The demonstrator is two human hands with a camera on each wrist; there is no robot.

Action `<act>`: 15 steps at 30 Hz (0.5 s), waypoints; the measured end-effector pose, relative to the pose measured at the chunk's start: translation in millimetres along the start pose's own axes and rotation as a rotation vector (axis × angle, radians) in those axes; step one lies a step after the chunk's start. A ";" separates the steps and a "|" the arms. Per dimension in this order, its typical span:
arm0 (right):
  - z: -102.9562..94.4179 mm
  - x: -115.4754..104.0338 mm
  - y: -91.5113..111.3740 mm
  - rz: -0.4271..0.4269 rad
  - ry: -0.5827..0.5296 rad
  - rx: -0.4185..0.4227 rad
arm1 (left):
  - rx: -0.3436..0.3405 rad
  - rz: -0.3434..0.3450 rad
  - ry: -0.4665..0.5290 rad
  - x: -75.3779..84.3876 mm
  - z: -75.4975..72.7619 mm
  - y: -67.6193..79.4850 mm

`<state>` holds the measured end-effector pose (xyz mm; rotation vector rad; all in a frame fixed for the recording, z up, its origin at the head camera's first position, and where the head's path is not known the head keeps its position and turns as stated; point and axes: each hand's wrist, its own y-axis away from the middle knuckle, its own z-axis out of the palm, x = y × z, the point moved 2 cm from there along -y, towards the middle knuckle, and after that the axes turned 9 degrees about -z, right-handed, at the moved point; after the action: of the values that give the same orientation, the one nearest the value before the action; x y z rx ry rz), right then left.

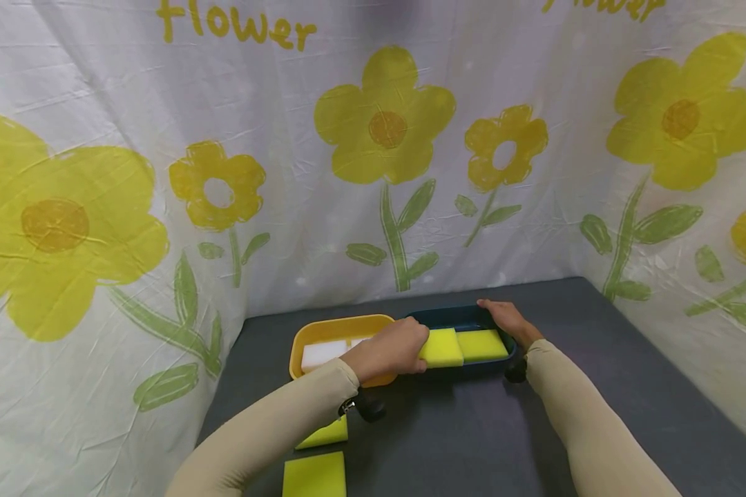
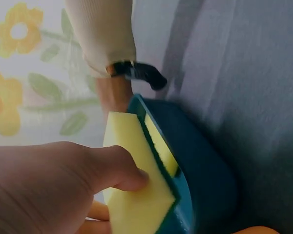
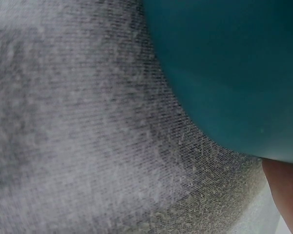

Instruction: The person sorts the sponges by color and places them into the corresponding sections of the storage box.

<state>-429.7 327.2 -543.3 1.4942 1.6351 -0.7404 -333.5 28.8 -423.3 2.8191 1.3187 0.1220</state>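
Two flat yellow foam sponges [image 1: 314, 475] lie on the grey fabric-covered tabletop [image 1: 460, 449] at lower left, one partly hidden by the beige left sleeve [image 1: 273, 424]; beyond them, a yellow rounded plastic tray [image 1: 342, 322] holds white foam-like blocks [image 1: 322, 354]. Next, the left grip [image 1: 393, 348] pinches a rectangular yellow sponge with a dark green scouring layer [image 1: 441, 348], thumb on the yellow face, at the left part of a dark blue rounded plastic tray [image 1: 441, 317]. It should be very light, soft and springy, the green backing somewhat stiffer, hardly slippery or fragile; a gentle pinch across its thickness near the left end seems enough. Its long axis appears to run left to right, along the tray's length, the free end pointing toward the right hand and the green layer facing down into the tray; the left wrist view shows it partly above the rim. Just right of it, another yellow sponge [image 1: 486, 345] lies inside the tray; whether they touch, I cannot tell. Farthest right, the right grip [image 1: 508, 321] holds the tray's end at the rim.
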 end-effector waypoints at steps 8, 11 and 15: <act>-1.1 2.8 -0.1 -0.020 -0.008 -0.020 | -0.035 -0.058 -0.015 7.3 14.1 -34.1; -1.2 3.4 -0.8 -0.023 -0.016 -0.019 | -0.045 -0.079 -0.025 12.6 20.3 -43.7; -2.2 3.6 -1.2 -0.016 -0.037 -0.008 | -0.038 -0.087 -0.041 20.8 26.5 -55.8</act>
<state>-431.2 330.8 -545.3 1.4555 1.6220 -0.7648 -360.7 80.8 -451.7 2.7129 1.4112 0.0864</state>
